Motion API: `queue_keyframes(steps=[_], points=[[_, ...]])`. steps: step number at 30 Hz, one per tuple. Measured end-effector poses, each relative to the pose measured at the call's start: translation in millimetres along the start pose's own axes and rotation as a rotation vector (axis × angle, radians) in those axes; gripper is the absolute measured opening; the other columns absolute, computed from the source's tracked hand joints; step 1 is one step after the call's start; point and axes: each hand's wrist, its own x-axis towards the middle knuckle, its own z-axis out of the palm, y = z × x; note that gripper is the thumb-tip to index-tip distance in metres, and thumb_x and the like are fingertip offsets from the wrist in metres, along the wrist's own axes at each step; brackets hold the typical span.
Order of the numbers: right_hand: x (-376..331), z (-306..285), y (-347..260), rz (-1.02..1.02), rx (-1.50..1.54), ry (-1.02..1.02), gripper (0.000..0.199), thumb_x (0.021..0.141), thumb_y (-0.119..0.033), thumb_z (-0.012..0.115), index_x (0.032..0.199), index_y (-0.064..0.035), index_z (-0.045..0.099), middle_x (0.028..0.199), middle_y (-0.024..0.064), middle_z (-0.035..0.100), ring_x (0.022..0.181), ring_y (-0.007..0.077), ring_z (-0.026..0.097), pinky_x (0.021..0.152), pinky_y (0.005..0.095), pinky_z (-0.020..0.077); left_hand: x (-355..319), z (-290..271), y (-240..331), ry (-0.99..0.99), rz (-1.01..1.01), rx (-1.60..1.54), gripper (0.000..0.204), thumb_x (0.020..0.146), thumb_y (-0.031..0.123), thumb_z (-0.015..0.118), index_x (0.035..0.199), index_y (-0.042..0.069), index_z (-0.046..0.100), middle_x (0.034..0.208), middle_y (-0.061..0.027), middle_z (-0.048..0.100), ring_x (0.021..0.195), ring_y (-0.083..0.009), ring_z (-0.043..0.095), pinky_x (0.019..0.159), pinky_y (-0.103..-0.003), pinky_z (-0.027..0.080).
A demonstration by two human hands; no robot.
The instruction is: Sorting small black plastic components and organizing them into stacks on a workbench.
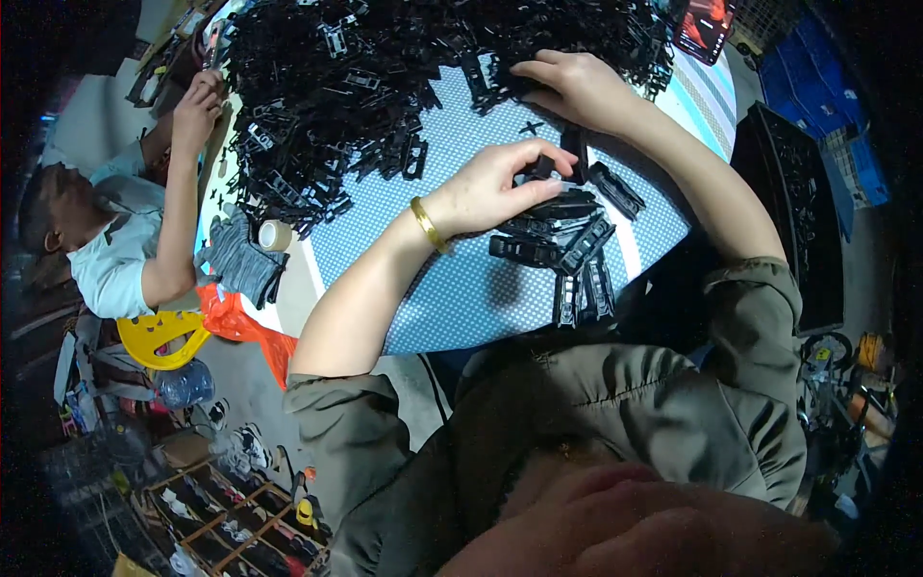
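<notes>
Here at the near part of the table, a black part (575,152) stands up at the fingertips of the left hand (481,190); thumb and forefinger seem clamped on it from either side, which would explain how it stays upright. The other fingers are curled out of view, so there's no telling what they do. The wrist, wearing a gold bangle (425,223), hangs low over the cloth, probably to keep the grip steady.

Just below, a loose cluster of finished-looking black parts (585,245) lies fanned and overlapping, two pointing toward the person's body; close by, one more part (615,189) rests at a slant, all apparently kept within easy reach.

Up and across comes the right hand (588,88), bent in over the edge of the big black pile (308,115). Its thumb and forefinger stand apart; whether they touch or pinch a piece, I cannot tell. A small cross-shaped piece (532,127) sits alone on the patterned tablecloth (433,317) between pile and cluster.

Further out, left: a tape roll (275,235) beside a grey glove (240,258), seemingly parked clear of the parts, and a co-worker's raised hand (199,101) at the pile's far side. Top right, a phone (707,29) shows a lit screen.
</notes>
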Motion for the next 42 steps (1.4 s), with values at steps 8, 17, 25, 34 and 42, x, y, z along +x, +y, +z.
queue_keyframes(steps=[8,17,25,34,42], points=[[36.7,3.0,-9.0,0.06,0.106,0.05,0.027,0.068,-0.019,0.066,0.09,-0.0044,0.061,0.082,0.0133,0.06,0.076,0.0297,0.059,0.065,0.0368,0.048,0.4,-4.9,-1.3,0.556,0.073,0.143,0.02,0.075,0.02,0.065,0.087,0.004,0.063,0.091,-0.0049,0.046,0.075,-0.0116,0.051,0.065,-0.022,0.045],[24.9,-11.5,-16.6,0.496,1.121,0.009,0.028,0.082,-0.015,0.058,0.108,-0.0056,0.057,0.084,0.0028,0.062,0.072,0.0093,0.058,0.067,0.0209,0.0478,-0.7,-25.1,-15.4,0.8,-0.115,-0.537,0.023,0.079,0.006,0.06,0.1,-0.001,0.056,0.08,-0.0065,0.059,0.066,-0.0103,0.058,0.06,-0.02,0.049],[20.2,-0.7,-32.3,0.468,0.941,-0.012,0.03,0.082,-0.012,0.056,0.111,-0.0051,0.056,0.093,0.0062,0.063,0.082,0.0087,0.058,0.073,0.0203,0.0462,3.2,-24.1,-13.1,0.825,-0.006,-0.62,0.029,0.085,0.0,0.046,0.114,-0.004,0.042,0.1,-0.0172,0.055,0.088,-0.0204,0.06,0.081,-0.029,0.05],[18.3,13.4,-31.3,0.211,0.524,0.264,0.022,0.075,-0.005,0.063,0.097,-0.0037,0.063,0.087,0.0043,0.057,0.073,0.0122,0.058,0.064,0.0221,0.0472,3.1,-24.9,-17.9,0.743,-0.011,-0.674,0.031,0.092,0.01,0.033,0.118,-0.007,0.037,0.104,-0.0182,0.053,0.094,-0.0226,0.057,0.088,-0.033,0.046],[16.4,1.3,-41.9,-0.033,0.287,0.272,0.023,0.071,-0.004,0.064,0.094,-0.0028,0.062,0.086,0.0072,0.056,0.073,0.0196,0.059,0.06,0.026,0.0487,1.9,-26.0,-21.2,0.7,-0.063,-0.71,0.035,0.091,0.012,0.035,0.12,-0.008,0.035,0.108,-0.0179,0.048,0.092,-0.022,0.056,0.085,-0.032,0.048]])
